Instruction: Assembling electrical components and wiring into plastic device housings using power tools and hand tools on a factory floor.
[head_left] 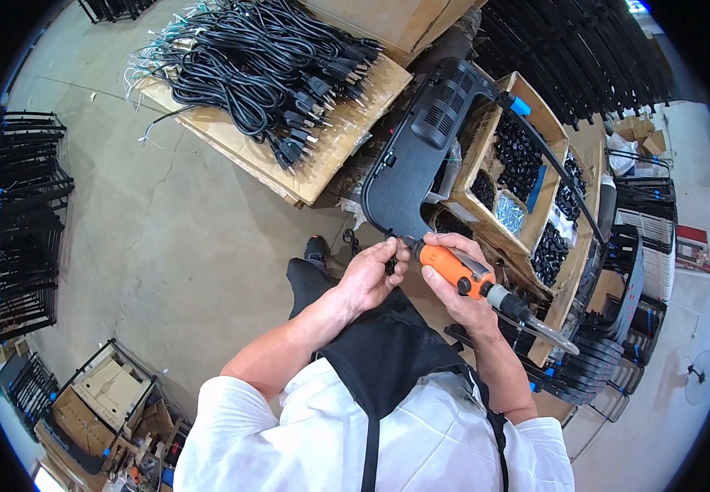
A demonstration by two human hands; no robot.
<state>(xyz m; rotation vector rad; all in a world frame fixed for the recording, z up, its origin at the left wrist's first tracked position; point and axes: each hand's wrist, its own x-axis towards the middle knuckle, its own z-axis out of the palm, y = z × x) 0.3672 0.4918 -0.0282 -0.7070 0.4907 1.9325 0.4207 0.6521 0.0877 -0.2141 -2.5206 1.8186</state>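
Observation:
My right hand (476,313) is wrapped round an orange air screwdriver (443,264) with a clear hose at its rear end. The tool points left, its tip close to the fingertips of my left hand (367,277). Those fingers are curled, with small black parts (390,266) showing among them; their exact kind is hard to make out. Just beyond both hands is the lower end of a curved black plastic cover (404,176) with vent slots, leaning beside a wooden bin. What the screwdriver's tip touches is hidden by my fingers.
The divided wooden bin (490,225) holds small black parts (519,156) and silver screws (509,211). Black power cords (240,78) lie heaped on stacked cardboard (316,176). Black frames (27,221) stand at the left, with more racks (584,49) at the far right.

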